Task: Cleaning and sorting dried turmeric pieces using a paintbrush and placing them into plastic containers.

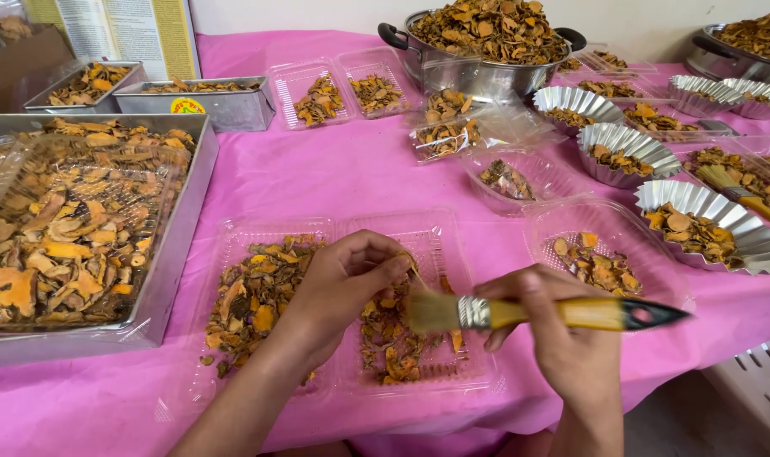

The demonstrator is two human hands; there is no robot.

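Left grip [342, 283] pinches one dried slice above my clear double tray [232, 245] at six o'clock, right grip [563, 334] clasps the paintbrush [529, 313]; I judge most slices unbrushed.

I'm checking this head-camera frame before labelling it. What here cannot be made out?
- The piece in the left hand: fingers cover it.
- Right hand grip on the brush: palm side is turned away.
- Steel pan at top right: cut by the frame edge.
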